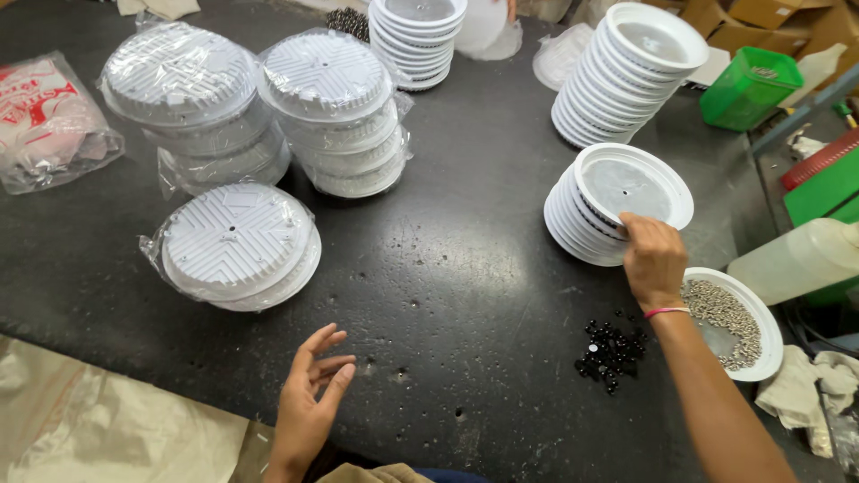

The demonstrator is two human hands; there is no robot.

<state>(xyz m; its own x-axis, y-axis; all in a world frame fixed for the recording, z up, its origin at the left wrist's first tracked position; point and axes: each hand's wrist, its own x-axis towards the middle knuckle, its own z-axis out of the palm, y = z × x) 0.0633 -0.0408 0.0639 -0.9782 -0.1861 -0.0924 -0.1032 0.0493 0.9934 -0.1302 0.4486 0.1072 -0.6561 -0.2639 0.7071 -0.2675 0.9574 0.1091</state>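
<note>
**Head view: right hand on the nearest leaning stack of white discs**

Head camera looks down on a dark table [447,268]. Nearest me, my left hand [309,402] hovers above the near edge, fingers spread and loose, holding nothing. To the right, a scatter of small black beads [613,349] lies on the bare surface, and just beyond them sits a white dish of grey screws [729,322].

Farther in, my right hand [653,259] has its fingertips on the near rim of the top disc of a leaning stack of white discs [608,201]; I judge it a light pinch at the edge, though the thumb is hidden. These discs look like thin moulded plastic: light, fairly stiff, smooth and a bit slippery, nested closely. I would take one by the raised rim, thumb under and fingers over, since the flat centre offers no purchase.

On the left, bagged ribbed discs [237,246] lie near, with two wrapped stacks [331,112] beyond. At the far right stand another tilted stack [626,72] and a green bin [750,88].
</note>
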